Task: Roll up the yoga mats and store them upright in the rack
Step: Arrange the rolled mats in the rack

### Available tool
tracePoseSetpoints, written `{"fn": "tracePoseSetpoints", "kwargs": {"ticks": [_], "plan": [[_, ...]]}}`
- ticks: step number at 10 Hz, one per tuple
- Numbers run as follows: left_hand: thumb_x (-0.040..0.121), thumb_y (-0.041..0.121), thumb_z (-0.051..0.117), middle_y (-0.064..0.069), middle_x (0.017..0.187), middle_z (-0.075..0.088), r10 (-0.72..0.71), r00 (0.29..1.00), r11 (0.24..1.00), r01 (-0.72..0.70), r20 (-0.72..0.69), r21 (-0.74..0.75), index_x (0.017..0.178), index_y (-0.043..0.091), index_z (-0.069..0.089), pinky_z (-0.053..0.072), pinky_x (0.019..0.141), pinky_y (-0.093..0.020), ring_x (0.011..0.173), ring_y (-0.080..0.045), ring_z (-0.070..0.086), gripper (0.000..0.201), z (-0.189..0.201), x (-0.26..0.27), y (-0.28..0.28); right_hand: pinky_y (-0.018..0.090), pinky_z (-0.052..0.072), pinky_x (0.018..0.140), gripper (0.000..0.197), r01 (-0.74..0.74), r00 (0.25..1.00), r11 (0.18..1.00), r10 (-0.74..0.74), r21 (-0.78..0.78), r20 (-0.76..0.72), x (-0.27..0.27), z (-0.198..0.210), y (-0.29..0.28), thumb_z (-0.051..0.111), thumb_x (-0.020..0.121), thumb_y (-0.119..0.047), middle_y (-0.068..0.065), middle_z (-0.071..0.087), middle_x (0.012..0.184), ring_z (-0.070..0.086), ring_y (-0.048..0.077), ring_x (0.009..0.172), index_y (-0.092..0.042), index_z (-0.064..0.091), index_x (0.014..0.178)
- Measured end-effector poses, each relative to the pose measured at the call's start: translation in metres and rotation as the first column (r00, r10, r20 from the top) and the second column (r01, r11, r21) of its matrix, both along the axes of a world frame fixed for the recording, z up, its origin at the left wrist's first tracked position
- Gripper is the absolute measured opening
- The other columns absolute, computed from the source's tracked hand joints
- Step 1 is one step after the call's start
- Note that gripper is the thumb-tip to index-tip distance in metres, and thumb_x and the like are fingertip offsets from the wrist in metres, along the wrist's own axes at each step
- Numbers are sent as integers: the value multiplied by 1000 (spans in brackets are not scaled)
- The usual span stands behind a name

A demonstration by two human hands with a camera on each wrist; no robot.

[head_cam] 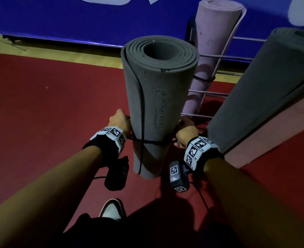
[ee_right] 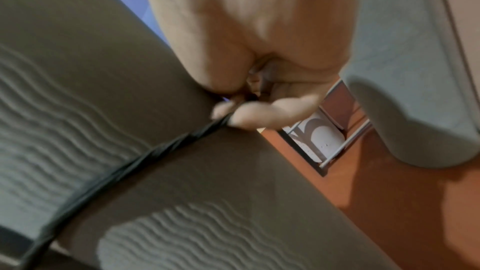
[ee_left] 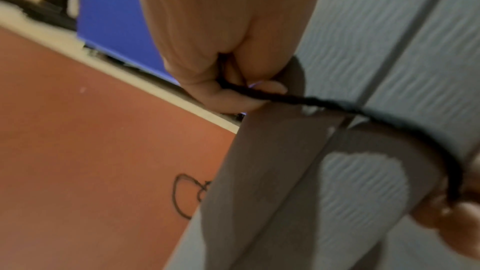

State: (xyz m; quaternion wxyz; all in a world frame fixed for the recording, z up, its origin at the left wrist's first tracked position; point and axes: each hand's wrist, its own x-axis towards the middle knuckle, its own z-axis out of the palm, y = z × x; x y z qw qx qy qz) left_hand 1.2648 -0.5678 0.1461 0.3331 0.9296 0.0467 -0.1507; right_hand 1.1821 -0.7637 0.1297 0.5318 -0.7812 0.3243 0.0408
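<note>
Standing on end on the red floor (head_cam: 40, 104), a rolled grey yoga mat (head_cam: 158, 97) rises between the person's two hands, its spiral end facing up toward the head camera. A thin black cord (head_cam: 153, 141) circles the roll low on its length, and a second strand runs up the mat's left side along the loose outer edge. The left hand (head_cam: 119, 122) sits against the mat's left flank, fingers curled and pinching the cord where it leaves the roll, as the left wrist view shows. The right hand (head_cam: 186, 131) is on the opposite flank, its fingertips (ee_right: 249, 116) likewise pinching the cord, which stretches taut across the ribbed surface. Just behind and to the right, a pale purple rolled mat (head_cam: 213, 51) stands upright within the wire rack (head_cam: 224, 57), bound by its own dark cord. Further right, another grey rolled mat (head_cam: 265, 90) leans steeply. A blue padded wall (head_cam: 94, 20) runs across the back, and a shoe (head_cam: 111, 209) shows at the bottom.
</note>
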Motion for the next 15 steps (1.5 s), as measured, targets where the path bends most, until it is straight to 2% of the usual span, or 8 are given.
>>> {"fn": "tracePoseSetpoints", "kwargs": {"ticks": [2,3,5,8,9,12,13,15], "plan": [[93,9,60,-21,118,61,-32,999,999,32,-14,29,119,2,50,49,71,-37,82,-31,55,29,-2,-7,2,19,52,46,47,112,959,983,-67,149,-275,-4,26,7,43,96,14,3,52,80,63,15,58,-31,42,81],[89,6,67,-18,122,61,-78,997,994,80,-21,73,124,3,50,40,73,-32,85,-26,49,39,1,-7,4,62,47,36,37,161,865,864,110,478,-490,1,22,-19,43,62,40,32,62,67,64,45,60,13,66,72],[94,19,55,-14,106,69,-127,989,988,133,77,-80,110,9,63,58,76,-41,88,-34,69,20,9,-12,5,35,60,80,46,118,993,989,-119,84,-2,-25,30,18,51,93,1,15,59,129,66,32,108,-9,51,138],[100,67,22,5,125,64,-29,980,716,-116,-195,-688,124,33,59,43,106,-44,119,-19,58,56,36,-48,2,48,30,118,87,198,939,886,-294,419,177,-8,23,38,24,88,-80,2,43,155,42,28,139,-25,40,152],[103,60,16,-5,146,51,28,983,684,-152,-182,-714,145,29,45,31,118,-48,134,-24,47,60,35,-45,-2,27,40,102,61,220,882,801,-407,556,237,2,22,44,30,107,-50,3,50,143,54,24,121,-8,41,150],[103,55,25,-11,140,56,265,949,599,-303,-173,-741,134,20,54,39,111,-46,124,-29,53,55,65,23,45,45,36,115,52,10,938,918,-146,396,314,78,53,105,30,107,-35,13,46,151,46,31,137,-7,39,149],[102,55,29,-8,134,61,373,913,563,-363,-164,-742,127,23,59,44,97,-41,113,-27,57,50,70,52,77,43,32,118,87,-4,945,907,-133,420,297,133,43,138,25,88,-76,4,50,149,49,24,134,-18,49,147],[100,58,30,3,99,66,490,863,560,-423,-127,-712,105,32,60,47,78,-37,90,-23,58,40,67,90,136,46,35,116,84,-89,960,891,-41,445,275,166,57,204,16,93,-73,10,55,145,52,32,133,-18,53,144]]}}
